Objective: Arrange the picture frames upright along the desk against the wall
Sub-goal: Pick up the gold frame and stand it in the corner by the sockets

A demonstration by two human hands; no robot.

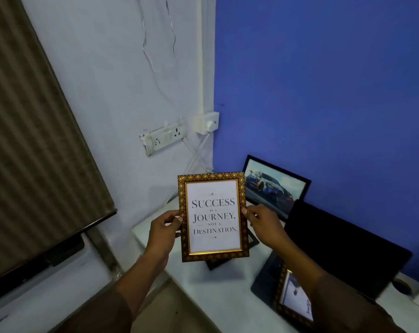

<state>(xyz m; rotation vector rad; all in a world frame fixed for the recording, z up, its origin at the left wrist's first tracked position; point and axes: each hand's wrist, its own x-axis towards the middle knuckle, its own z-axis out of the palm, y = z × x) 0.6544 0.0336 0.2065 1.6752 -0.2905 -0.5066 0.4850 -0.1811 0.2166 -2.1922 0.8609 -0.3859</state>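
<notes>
Gold-patterned rectangular frame (213, 216) gripped at both edges by 2 hands (164, 227).

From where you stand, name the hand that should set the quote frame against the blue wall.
Right, probably. The right hand grips the quote frame on the side nearer the blue wall and the car picture; the left hand is farther away.
</notes>
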